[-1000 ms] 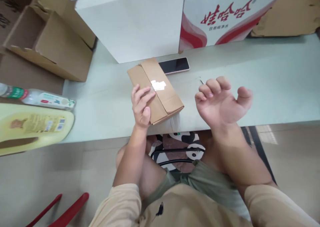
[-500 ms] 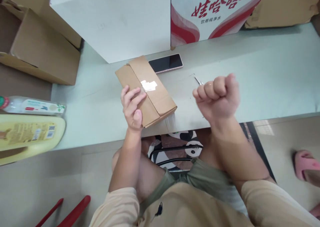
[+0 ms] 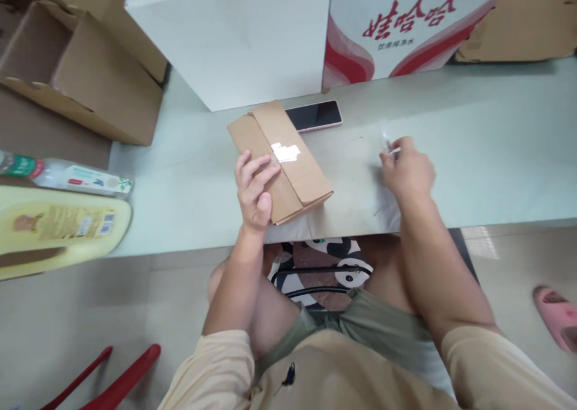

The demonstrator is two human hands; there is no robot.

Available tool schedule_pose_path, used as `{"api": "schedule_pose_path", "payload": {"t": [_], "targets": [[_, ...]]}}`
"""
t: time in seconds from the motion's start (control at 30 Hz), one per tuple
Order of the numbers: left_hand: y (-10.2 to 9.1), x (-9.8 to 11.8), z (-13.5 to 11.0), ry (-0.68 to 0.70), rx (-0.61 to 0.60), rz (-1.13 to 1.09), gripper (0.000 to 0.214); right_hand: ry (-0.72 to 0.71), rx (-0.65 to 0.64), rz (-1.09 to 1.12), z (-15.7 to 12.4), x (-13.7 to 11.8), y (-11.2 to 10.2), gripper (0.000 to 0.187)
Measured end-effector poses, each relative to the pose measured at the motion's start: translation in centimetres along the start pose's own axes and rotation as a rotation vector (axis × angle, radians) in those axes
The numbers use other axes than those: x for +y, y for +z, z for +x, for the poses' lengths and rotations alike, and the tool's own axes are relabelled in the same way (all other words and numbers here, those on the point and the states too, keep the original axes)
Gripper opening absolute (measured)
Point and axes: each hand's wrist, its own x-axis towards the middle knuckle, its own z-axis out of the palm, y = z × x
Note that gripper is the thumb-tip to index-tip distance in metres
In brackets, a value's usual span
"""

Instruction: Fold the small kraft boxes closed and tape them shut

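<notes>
Currently, left hand (image 3: 255,190) on the small carton (image 3: 301,172), right hand (image 3: 410,169) at the slim tool (image 3: 393,149)

Take the small carton as your clock's centre, twelve pointing away from you. It sits near your edge of the pale tabletop (image 3: 496,115), its flap folded over, a torn white patch (image 3: 285,152) on top. Your left hand grips it from the seven-to-eight o'clock side, fingers laid across its upper face. Your right hand is at three o'clock, its fingertips narrow and drawn together around the slim tool; blur hides whether they have closed on it, so I cannot tell. You have the phone (image 3: 318,115) between one and two o'clock, partly covered from view by the small carton, the white box (image 3: 229,43) at eleven, and the plastic bottle (image 3: 72,172) at nine
</notes>
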Motion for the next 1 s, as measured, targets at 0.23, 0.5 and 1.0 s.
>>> {"api": "schedule_pose_path", "payload": {"t": [0.23, 0.5, 1.0], "targets": [[0.6, 1.6, 0.1, 0.042, 0.013, 0.029, 0.048, -0.417, 0.039, 0.998, -3.4, -5.1, -3.3, 0.024], [1.2, 2.7, -0.2, 0.028, -0.044, 0.003, 0.045, -0.437, -0.071, 1.228, -5.5, -8.9, -4.9, 0.024], [1.0, 2.6, -0.6, -0.050, -0.084, -0.014, 0.049, -0.660, -0.003, 0.529, -8.3, -11.5, -3.2, 0.004]]}}
